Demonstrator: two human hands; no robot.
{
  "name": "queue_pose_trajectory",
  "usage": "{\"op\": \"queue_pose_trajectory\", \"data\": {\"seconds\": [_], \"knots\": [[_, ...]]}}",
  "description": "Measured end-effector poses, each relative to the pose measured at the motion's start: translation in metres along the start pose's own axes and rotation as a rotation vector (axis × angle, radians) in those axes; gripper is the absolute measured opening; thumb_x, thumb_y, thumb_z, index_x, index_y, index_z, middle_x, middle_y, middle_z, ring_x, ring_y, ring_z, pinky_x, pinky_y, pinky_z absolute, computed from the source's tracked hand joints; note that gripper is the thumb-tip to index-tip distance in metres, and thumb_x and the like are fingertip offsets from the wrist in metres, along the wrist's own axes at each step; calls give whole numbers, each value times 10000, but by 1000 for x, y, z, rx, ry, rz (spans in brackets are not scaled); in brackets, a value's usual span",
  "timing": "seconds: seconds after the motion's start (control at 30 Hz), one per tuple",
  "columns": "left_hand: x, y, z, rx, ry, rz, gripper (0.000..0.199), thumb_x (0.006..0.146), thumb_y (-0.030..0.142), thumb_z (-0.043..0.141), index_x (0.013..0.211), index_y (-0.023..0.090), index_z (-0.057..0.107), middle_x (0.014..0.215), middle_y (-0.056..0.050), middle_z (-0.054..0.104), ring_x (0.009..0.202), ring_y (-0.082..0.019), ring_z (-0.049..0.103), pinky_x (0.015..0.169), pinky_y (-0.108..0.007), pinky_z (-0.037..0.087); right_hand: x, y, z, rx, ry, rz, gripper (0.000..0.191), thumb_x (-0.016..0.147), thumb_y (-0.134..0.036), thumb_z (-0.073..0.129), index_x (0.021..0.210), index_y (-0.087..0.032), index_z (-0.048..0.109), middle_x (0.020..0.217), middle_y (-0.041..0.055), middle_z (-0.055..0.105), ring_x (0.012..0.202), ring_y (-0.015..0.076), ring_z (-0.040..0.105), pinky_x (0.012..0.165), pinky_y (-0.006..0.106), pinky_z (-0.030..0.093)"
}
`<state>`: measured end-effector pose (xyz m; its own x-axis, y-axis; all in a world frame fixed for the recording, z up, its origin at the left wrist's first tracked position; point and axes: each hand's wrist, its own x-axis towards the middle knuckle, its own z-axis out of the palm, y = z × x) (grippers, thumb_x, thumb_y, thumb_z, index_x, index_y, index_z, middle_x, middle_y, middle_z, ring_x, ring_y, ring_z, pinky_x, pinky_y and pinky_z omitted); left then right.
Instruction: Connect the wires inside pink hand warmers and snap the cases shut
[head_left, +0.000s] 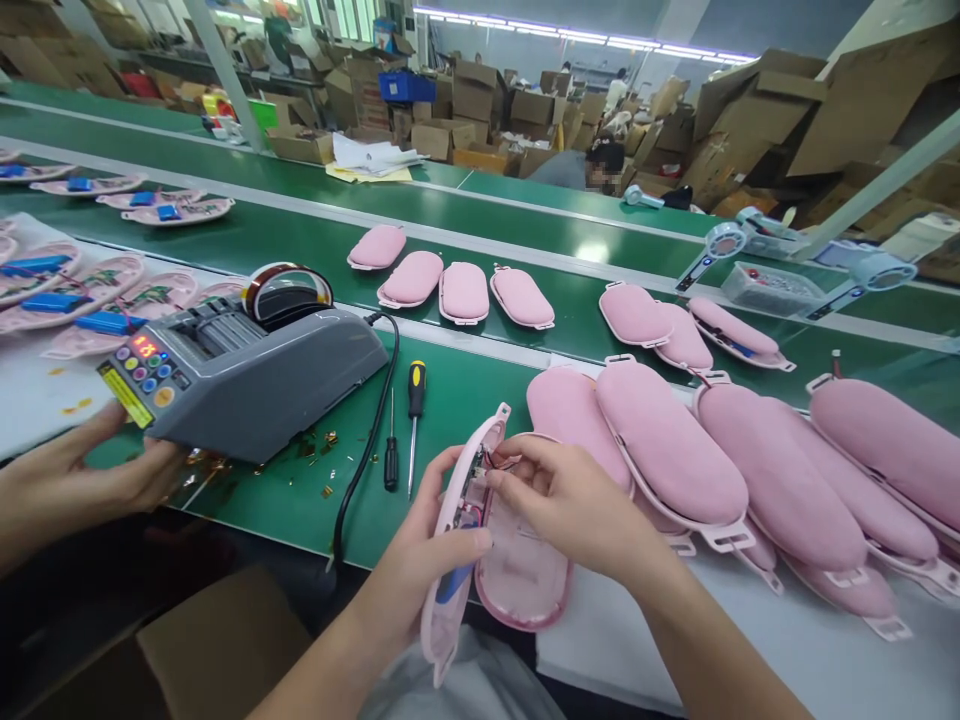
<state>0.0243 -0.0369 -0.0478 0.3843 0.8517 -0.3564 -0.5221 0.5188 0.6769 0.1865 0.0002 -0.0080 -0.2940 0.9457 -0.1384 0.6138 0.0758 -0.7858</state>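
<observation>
While the left hand (409,560) clasps a pink casing (441,635), lower centre, the right hand (574,500) pinches its wires (493,461). Wiring step, seemingly; calls for steadiness.

A grey wedge-shaped plastic tape dispenser (289,375) stands left of centre on the green table (457,390); right of it lie two black-handled metal screwdrivers (416,390). An open pink plastic shell (446,630) is at lower centre, heaped oval pink padded shells (671,440) at right, brown cardboard boxes (765,120) behind.
</observation>
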Motion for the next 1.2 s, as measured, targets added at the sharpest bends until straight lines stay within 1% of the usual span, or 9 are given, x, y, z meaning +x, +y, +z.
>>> {"op": "queue_pose_trajectory", "data": {"seconds": [0.2, 0.4, 0.6, 0.7, 0.83, 0.9, 1.03, 1.1, 1.2], "knots": [[-2, 3, 7, -11, 34, 7, 730, 654, 193, 738, 1294, 337, 417, 1096, -21, 637, 899, -205, 629, 722, -280, 462, 10, 1, 15, 257, 135, 96, 159, 812, -343, 596, 827, -193, 644, 600, -50, 532, 549, 98, 469, 495, 216, 344], [-1, 6, 6, 18, 63, -10, 774, 633, 170, 753, 1297, 326, 388, 1025, 0, 682, 909, -199, 652, 780, -286, 470, 14, 4, 22, 367, 88, 161, 234, 807, -416, 575, 749, -195, 526, 546, -62, 481, 457, 96, 422, 421, 212, 323], [8, 1, -2, -7, 73, 31, 772, 607, 176, 771, 1288, 275, 421, 1031, -33, 702, 962, -252, 651, 821, -330, 481, 7, -1, 28, 102, 412, 56, 234, 886, -289, 473, 876, -186, 683, 712, 49, 605, 662, 173, 506, 623, 296, 355], [9, 4, -3, -36, 106, 15, 659, 622, 190, 755, 1236, 248, 523, 970, -37, 712, 899, -245, 661, 802, -339, 486, 1, 3, 30, 158, 503, -68, 218, 861, -268, 508, 893, -213, 717, 843, 69, 637, 766, 187, 568, 665, 297, 417], [9, 10, -6, -53, 28, -42, 193, 630, 225, 735, 796, 130, 712, 732, -56, 711, 664, -176, 632, 651, -283, 491, -8, 12, 22, 389, 343, -106, 122, 778, -302, 638, 709, -236, 713, 960, 49, 625, 783, 163, 606, 586, 252, 484], [10, 11, -10, -60, -32, -58, 149, 602, 231, 741, 679, 105, 716, 653, -63, 700, 601, -163, 614, 599, -268, 487, -10, 12, 17, 400, 224, -48, 102, 749, -270, 649, 678, -227, 709, 1073, 48, 601, 699, 126, 596, 501, 228, 462], [13, 5, -23, -134, -85, -157, 214, 629, 260, 714, 748, 86, 747, 644, -77, 717, 613, -182, 655, 616, -263, 501, -11, 4, 7, 483, -28, 112, 69, 756, -245, 623, 714, -199, 653, 697, -17, 613, 458, 75, 502, 392, 188, 371], [15, 1, -30, -188, -141, -208, 275, 671, 292, 676, 839, 88, 753, 686, -85, 733, 649, -207, 677, 672, -291, 513, -12, 0, 2, 421, -1, 165, 107, 776, -250, 617, 687, -192, 600, 565, -48, 552, 457, 87, 509, 415, 190, 378], [16, -6, -34, -276, -294, -225, 325, 715, 309, 624, 943, 111, 744, 726, -81, 744, 726, -254, 693, 789, -372, 505, -14, -2, -4, 234, 85, 128, 187, 809, -242, 600, 632, -187, 578, 570, -41, 561, 510, 95, 524, 480, 211, 388]]}}
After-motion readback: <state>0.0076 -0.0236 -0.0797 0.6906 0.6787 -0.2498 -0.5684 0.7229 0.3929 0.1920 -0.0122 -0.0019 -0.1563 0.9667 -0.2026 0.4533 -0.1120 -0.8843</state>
